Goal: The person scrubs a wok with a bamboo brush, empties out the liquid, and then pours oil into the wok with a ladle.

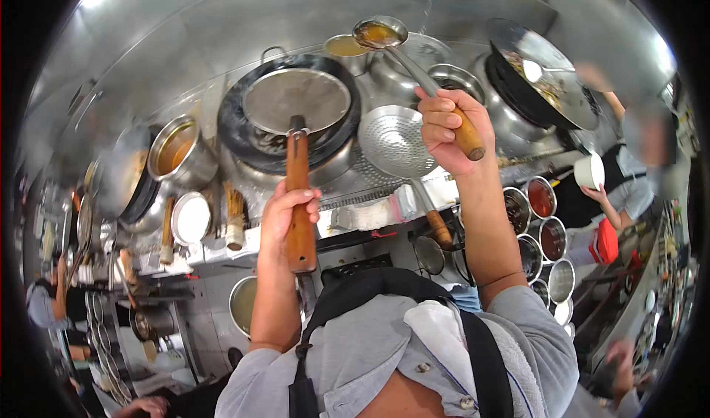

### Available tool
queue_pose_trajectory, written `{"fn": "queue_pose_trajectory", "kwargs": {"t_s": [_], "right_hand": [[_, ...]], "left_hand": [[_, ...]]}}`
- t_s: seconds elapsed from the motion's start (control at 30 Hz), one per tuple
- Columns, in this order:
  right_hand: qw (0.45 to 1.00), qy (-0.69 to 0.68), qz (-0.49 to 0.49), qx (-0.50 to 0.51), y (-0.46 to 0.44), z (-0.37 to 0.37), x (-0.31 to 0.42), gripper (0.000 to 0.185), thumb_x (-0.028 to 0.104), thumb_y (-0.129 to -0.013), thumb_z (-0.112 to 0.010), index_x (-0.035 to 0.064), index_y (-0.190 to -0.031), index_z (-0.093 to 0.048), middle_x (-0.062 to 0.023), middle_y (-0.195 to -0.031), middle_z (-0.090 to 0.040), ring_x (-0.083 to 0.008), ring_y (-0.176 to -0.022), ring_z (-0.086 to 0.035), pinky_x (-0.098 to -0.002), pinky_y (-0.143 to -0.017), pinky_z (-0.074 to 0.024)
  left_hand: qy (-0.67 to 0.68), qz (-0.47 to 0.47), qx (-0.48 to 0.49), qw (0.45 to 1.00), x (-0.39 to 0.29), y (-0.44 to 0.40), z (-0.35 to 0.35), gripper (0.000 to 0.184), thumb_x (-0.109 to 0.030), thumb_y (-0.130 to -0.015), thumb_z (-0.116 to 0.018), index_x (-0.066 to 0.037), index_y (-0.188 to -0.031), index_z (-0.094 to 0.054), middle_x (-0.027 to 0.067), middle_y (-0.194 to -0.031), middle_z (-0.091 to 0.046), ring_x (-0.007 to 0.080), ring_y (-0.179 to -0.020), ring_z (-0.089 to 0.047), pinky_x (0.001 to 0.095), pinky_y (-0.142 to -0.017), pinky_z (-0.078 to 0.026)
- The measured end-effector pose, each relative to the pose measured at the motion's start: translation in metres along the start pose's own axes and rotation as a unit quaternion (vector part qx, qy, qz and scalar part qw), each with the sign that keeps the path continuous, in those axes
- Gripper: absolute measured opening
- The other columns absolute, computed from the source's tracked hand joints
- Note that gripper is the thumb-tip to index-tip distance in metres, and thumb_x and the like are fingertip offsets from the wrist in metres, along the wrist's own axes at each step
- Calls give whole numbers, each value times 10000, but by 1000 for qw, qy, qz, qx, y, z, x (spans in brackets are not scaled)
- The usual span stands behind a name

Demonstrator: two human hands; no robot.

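Observation:
My left hand (287, 215) is wrapped round the flat wooden handle of a round strainer (296, 96) that looks like fine mesh. This strainer lies over the mouth of a dark wok (233, 111) on the stove; most of the wok's inside is hidden beneath it. Raised at the right, my right hand (458, 133) grips the wooden end of a metal ladle (420, 70). Amber liquid shows in the ladle's bowl, which is near a small pot (359, 63) of yellowish liquid. Below the right hand rests a perforated skimmer (396, 141).
A steel pot (203, 170) of brown liquid stands left of the wok, beside bamboo brushes (234, 215) and a white bowl (191, 218). At right, a co-worker's hand holds a white container (589, 172) near a tilted wok (569, 115). Several sauce tins (552, 239) stand nearby.

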State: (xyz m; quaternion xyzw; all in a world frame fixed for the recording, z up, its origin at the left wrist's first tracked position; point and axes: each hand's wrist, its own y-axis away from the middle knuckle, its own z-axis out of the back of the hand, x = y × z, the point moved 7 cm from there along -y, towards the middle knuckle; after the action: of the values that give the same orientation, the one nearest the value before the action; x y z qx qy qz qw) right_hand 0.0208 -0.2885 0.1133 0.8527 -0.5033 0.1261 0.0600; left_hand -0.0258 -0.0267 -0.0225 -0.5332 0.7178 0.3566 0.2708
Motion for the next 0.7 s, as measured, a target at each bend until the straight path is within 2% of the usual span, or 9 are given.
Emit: {"fn": "queue_pose_trajectory", "kwargs": {"t_s": [0.13, 0.23, 0.27, 0.37, 0.4, 0.57, 0.6, 0.63, 0.7], "right_hand": [[995, 20, -83, -49, -35, 7, -44, 89, 91, -926, -537, 23, -980, -516, 8, -678, -530, -92, -504, -506, -271, -439, -375], [966, 219, -96, -96, -48, 34, -68, 251, 101, -952, -493, -13, -1175, -509, -7, -704, -533, -108, -508, -526, -274, -420, -392], [941, 294, -90, -143, -47, 44, -73, 362, 92, -915, -547, 12, -1261, -476, -14, -692, -528, -115, -485, -510, -270, -407, -388], [824, 542, -109, -124, -39, 68, -82, 539, 95, -880, -589, -7, -1377, -407, -27, -688, -530, -124, -470, -499, -271, -408, -398], [794, 592, -105, -92, -40, 86, -78, 674, 87, -852, -619, 17, -1464, -344, -35, -690, -523, -127, -477, -502, -273, -405, -401], [726, 669, -50, -151, 14, 100, -31, 718, 49, -842, -628, 90, -1503, -351, -29, -701, -518, -116, -496, -503, -274, -425, -408], [720, 674, -30, -163, 27, 103, -15, 711, 50, -849, -617, 96, -1507, -351, -28, -701, -514, -113, -499, -498, -278, -433, -412], [713, 678, -8, -178, 40, 102, -1, 704, 50, -856, -606, 102, -1510, -351, -26, -701, -510, -111, -502, -494, -283, -440, -416], [674, 702, 27, -228, 67, 93, 31, 695, 60, -858, -614, 96, -1504, -361, -19, -685, -505, -108, -501, -485, -281, -444, -409]], "left_hand": [[2, -10, -3, 1000, -4, 5, -1, 422, 3, -797, -650, 18, -1157, -429, 180, -902, -623, 193, -639, -573, 346, -550, -505], [6, -12, 2, 1000, -6, 9, 1, 438, 8, -794, -646, 14, -1171, -422, 177, -901, -619, 192, -642, -571, 347, -546, -502], [18, -15, 5, 1000, -7, 12, 1, 438, 11, -798, -644, 12, -1177, -424, 176, -903, -617, 190, -643, -568, 346, -540, -497], [42, -15, 15, 999, -8, 15, 3, 437, 16, -805, -642, 13, -1183, -423, 180, -908, -619, 191, -644, -567, 352, -537, -493], [50, -13, 13, 999, -7, 15, 5, 435, 22, -809, -639, 7, -1187, -424, 181, -910, -620, 192, -645, -567, 354, -536, -490], [96, -1, 9, 995, -5, 15, 16, 439, 50, -824, -624, -32, -1211, -433, 184, -918, -625, 201, -649, -568, 358, -532, -474], [107, 5, 11, 994, -4, 14, 17, 444, 56, -830, -617, -54, -1222, -440, 187, -920, -624, 201, -645, -557, 344, -532, -461], [77, 5, 14, 997, -6, 18, 12, 439, 31, -865, -564, -29, -1286, -455, 146, -940, -574, 144, -665, -508, 281, -558, -449], [83, 9, 24, 996, -6, 16, 11, 413, 28, -866, -565, -17, -1263, -460, 148, -935, -573, 140, -660, -504, 276, -546, -448]]}}
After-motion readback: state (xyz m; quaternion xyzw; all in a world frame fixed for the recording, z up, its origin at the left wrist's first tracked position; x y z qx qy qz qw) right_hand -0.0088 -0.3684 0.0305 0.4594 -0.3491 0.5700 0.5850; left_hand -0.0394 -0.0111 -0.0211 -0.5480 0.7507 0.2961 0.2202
